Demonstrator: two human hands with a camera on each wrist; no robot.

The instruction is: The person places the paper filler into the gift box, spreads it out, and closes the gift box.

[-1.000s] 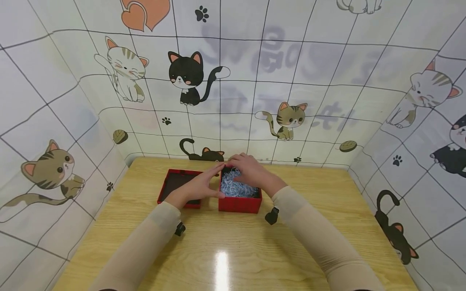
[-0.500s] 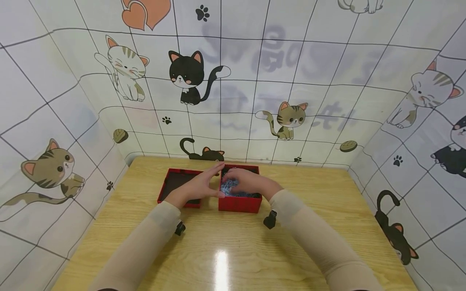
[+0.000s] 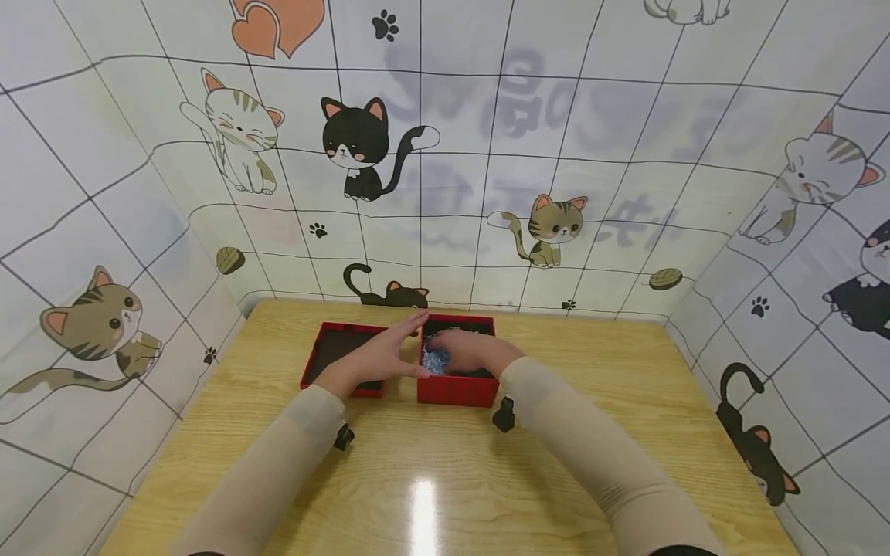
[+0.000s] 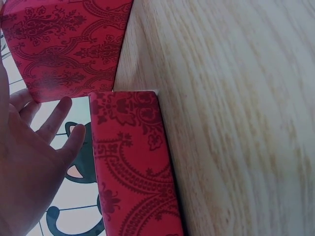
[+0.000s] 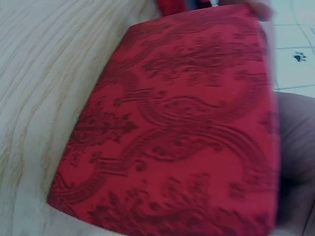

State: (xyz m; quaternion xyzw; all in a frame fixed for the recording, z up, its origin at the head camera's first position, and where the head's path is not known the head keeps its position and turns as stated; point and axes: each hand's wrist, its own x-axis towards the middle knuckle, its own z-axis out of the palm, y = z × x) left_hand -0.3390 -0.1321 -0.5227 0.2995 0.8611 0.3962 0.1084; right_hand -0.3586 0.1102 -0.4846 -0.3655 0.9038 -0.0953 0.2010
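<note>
A red box (image 3: 455,391) with a dark patterned print stands uncovered on the wooden table, blue shredded paper (image 3: 436,361) showing at its left inside. My right hand (image 3: 467,350) reaches down into the box, its curled fingers gripping the shredded paper; the fingertips are hidden. At the box's left side, my left hand (image 3: 378,357) touches the rim with thumb and fingers spread wide apart. The left wrist view shows these fingers fairly straight against the box wall (image 4: 69,49). The right wrist view is mostly filled by the box's outer side (image 5: 172,128).
Left of the box lies a red lid (image 3: 341,345) with a dark inside, turned upward, partly under my left hand. Behind the wooden table (image 3: 591,363) hangs a cloth (image 3: 445,177) printed with cats and a grid; it also closes off both sides.
My right hand has moved from the box's far rim down into it, curling its fingers. The blue paper has gathered leftward, baring the dark inside at the right. My left hand stays put.
</note>
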